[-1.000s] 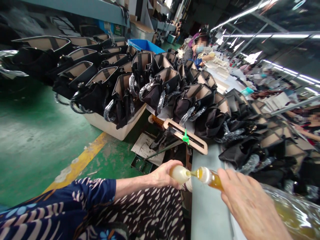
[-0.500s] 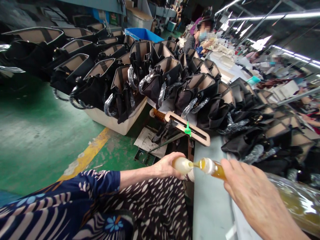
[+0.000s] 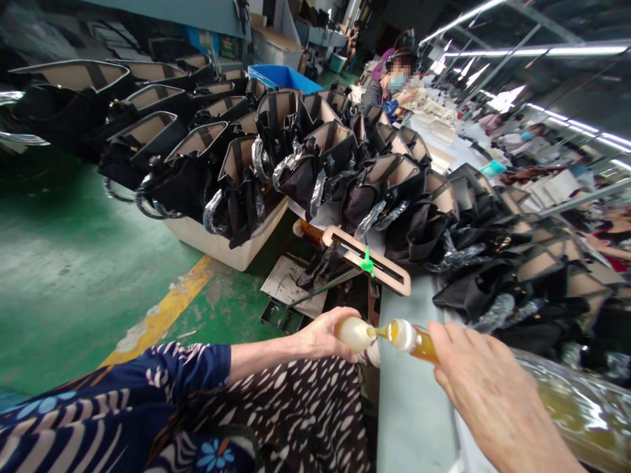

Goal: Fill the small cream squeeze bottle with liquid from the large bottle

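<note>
My left hand (image 3: 329,334) is closed round a small whitish plastic bottle (image 3: 355,334), its mouth turned to the right. My right hand (image 3: 486,378) grips the neck of a large clear bottle (image 3: 586,404) that lies tilted, its mouth toward the small one. A stream of yellowish liquid (image 3: 380,332) runs between the two mouths. Just beyond the hands is a pale slotted oval piece (image 3: 394,278) with a bright green part (image 3: 367,261) at its middle. Below the bottles lies the grey tabletop (image 3: 411,407).
Many black handbags (image 3: 315,167) with plastic-wrapped handles crowd the table and a cream bin (image 3: 231,253). A blue crate (image 3: 283,77) stands behind them. Farther back, a masked person (image 3: 377,92) sits at the long table. Green floor (image 3: 73,263) with a yellow line lies left.
Both hands still hold the bottles mouth to mouth, and the liquid keeps flowing. Hands and bottles sit slightly farther left and lower in the picture; the view has shifted a little.
</note>
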### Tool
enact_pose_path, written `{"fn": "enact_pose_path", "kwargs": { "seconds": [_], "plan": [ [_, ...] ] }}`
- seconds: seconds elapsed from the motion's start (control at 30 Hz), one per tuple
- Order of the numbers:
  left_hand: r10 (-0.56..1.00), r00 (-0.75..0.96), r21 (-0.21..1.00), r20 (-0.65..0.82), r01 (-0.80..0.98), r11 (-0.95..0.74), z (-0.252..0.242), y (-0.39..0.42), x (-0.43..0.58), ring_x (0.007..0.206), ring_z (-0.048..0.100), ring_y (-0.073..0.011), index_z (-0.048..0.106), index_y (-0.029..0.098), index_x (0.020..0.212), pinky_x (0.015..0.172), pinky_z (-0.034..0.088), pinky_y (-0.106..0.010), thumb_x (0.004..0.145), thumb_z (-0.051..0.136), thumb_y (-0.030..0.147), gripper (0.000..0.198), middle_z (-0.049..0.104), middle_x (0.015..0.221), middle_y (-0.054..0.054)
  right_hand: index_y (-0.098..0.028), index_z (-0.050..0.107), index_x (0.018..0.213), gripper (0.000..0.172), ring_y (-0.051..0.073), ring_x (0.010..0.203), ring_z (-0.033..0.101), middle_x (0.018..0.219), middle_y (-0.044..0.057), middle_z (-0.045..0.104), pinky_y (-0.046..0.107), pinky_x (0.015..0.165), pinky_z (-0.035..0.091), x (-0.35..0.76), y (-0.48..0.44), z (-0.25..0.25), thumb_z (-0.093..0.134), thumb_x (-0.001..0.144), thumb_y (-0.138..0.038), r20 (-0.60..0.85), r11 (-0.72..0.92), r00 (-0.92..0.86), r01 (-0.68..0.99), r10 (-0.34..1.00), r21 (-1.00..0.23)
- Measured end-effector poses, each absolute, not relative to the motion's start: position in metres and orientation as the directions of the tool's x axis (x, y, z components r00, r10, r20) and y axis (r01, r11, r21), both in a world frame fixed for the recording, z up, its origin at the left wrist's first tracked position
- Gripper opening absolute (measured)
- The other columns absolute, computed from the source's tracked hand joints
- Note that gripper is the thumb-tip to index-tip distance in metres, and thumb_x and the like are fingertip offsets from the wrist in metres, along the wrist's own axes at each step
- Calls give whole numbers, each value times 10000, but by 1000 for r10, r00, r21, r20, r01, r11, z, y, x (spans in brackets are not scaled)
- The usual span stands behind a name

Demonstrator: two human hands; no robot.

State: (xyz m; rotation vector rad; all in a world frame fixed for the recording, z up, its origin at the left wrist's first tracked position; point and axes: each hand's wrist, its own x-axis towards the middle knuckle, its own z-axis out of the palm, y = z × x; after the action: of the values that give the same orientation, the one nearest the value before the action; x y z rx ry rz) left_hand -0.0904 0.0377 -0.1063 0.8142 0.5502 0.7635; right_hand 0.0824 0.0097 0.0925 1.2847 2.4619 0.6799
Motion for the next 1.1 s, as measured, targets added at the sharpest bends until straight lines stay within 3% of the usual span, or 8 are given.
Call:
{"fn": "enact_pose_path", "kwargs": {
  "seconds": [0.27,0.53,0.77,1.1],
  "plan": [
    [771,615,808,-164,-365,463,-106,37,-90,953,548,-221,537,185,1184,859,445,-352,425,860,90,830,572,1060,-60,-198,441,923,475,253,765,531,820,28,535,384,676,395,86,10,90,694,582,13,-45,481,-545,695,837,535],
    [773,616,776,-153,-409,480,-100,37,-90,924,548,-209,551,171,1145,833,443,-341,414,860,96,797,570,1029,-51,-197,429,924,374,237,707,513,804,32,533,367,635,378,87,10,93,593,656,7,-24,500,-589,664,808,556],
    [782,606,787,-145,-409,462,-98,36,-91,948,550,-222,553,172,1142,841,445,-347,418,872,119,793,572,1038,-57,-193,431,920,426,255,752,531,836,52,549,381,657,396,85,9,93,524,586,54,-12,488,-580,674,815,555],
    [766,621,781,-163,-393,485,-100,36,-90,909,558,-204,538,178,1166,841,444,-344,429,858,102,808,578,1030,-58,-192,454,935,441,251,737,522,822,37,543,391,661,410,85,8,93,632,592,20,-47,467,-536,685,843,559]
  ]
}}
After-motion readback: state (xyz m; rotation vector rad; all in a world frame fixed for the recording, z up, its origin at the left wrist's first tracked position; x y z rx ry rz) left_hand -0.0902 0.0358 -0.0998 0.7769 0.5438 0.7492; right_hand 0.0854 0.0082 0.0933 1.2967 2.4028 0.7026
